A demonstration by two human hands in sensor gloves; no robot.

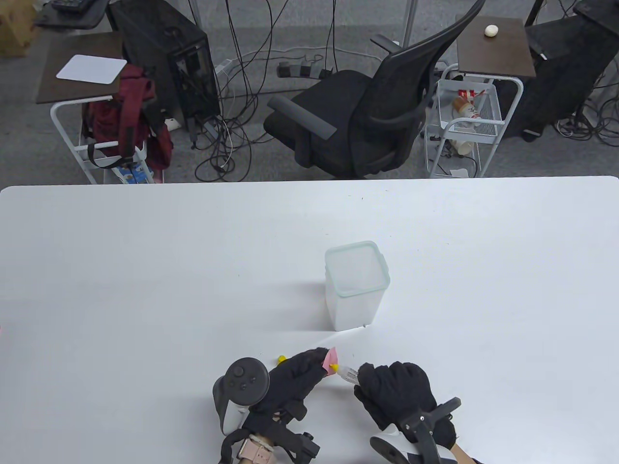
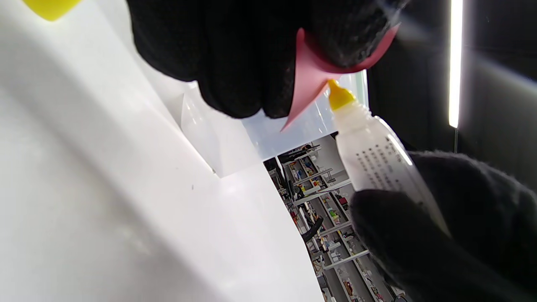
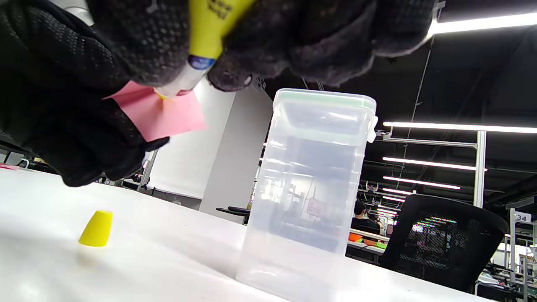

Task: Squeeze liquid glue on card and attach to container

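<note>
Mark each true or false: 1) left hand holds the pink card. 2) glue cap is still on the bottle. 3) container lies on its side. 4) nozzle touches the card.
1) True: the left hand pinches the pink card.
2) False: the yellow cap stands on the table; the right hand holds the open glue bottle.
3) False: the container stands upright.
4) True: the nozzle meets the card.

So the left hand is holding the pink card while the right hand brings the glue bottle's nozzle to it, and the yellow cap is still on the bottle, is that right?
Not quite: the yellow cap is off, standing on the table, as the right wrist view shows. The rest holds: the left hand holds the pink card and the right hand brings the glue bottle nozzle to it.
</note>
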